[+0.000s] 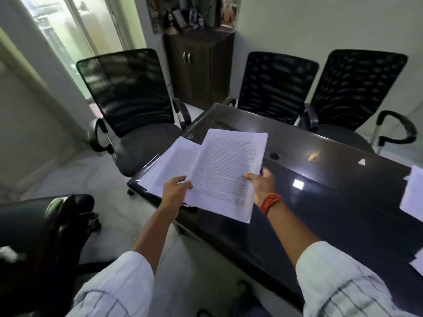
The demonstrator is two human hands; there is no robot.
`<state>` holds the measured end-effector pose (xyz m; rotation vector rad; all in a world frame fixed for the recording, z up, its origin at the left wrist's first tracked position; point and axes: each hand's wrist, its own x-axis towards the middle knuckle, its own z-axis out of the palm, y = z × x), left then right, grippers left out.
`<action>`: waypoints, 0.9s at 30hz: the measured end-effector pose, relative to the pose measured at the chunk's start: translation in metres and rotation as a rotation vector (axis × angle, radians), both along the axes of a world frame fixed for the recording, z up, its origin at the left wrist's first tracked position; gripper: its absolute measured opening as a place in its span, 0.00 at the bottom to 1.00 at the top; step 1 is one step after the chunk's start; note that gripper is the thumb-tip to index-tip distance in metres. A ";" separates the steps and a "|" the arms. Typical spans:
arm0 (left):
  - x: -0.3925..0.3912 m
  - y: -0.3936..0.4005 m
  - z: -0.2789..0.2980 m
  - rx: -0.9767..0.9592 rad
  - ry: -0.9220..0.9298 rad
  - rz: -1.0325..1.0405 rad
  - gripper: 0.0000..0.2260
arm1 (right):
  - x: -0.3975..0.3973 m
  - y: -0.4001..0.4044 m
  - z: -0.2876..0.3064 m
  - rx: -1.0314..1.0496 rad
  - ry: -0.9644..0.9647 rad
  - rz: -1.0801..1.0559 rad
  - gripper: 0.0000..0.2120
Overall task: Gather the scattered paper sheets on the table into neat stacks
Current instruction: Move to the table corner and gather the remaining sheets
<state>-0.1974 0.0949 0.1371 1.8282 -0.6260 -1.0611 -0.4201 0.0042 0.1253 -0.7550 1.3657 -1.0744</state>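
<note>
Pale striped shirt sleeves (343, 284) frame the bottom of the view, and both bare forearms reach forward over the near corner of the glossy black table (320, 202). Between them is a printed white paper bundle (226, 172), its long axis running away from the person and leaning slightly right. The left hand (176, 191) pinches the bundle's lower left edge with curled fingers; the right hand (263, 186), with a red thread band at the wrist, grips the right edge, thumb on top. Just left of the bundle, partly under it, lies a second white paper pile (169, 165) on the table corner, skewed to a different angle. That offset seems to be what the coming move turns on: the held bundle would need to swing left and rotate to square with the pile below, and the left hand is nearer to it. More loose white sheets (413, 193) lie well apart at the far right edge, still ungathered.
</note>
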 end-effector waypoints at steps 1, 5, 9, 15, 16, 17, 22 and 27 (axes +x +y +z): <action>0.009 0.001 -0.005 -0.007 0.026 0.044 0.12 | 0.010 0.000 -0.003 0.004 0.001 0.002 0.13; 0.068 -0.013 -0.044 0.048 0.023 0.095 0.14 | 0.074 -0.025 -0.041 0.062 0.056 0.042 0.11; 0.121 -0.044 -0.081 0.105 -0.105 -0.005 0.14 | 0.124 -0.062 -0.080 0.089 0.079 0.076 0.13; 0.182 -0.088 -0.116 0.306 -0.398 -0.245 0.17 | 0.184 -0.097 -0.126 0.129 0.472 0.238 0.13; 0.191 -0.094 -0.120 0.367 -0.488 -0.314 0.18 | 0.191 -0.095 -0.126 0.132 0.617 0.258 0.14; 0.199 -0.098 -0.123 0.431 -0.565 -0.367 0.21 | 0.194 -0.090 -0.126 0.138 0.772 0.256 0.19; 0.224 -0.135 -0.128 0.473 -0.532 -0.490 0.28 | 0.214 -0.067 -0.131 0.389 0.932 0.135 0.37; 0.226 -0.162 -0.134 0.601 -0.507 -0.695 0.39 | 0.267 -0.046 -0.133 0.516 0.769 0.132 0.44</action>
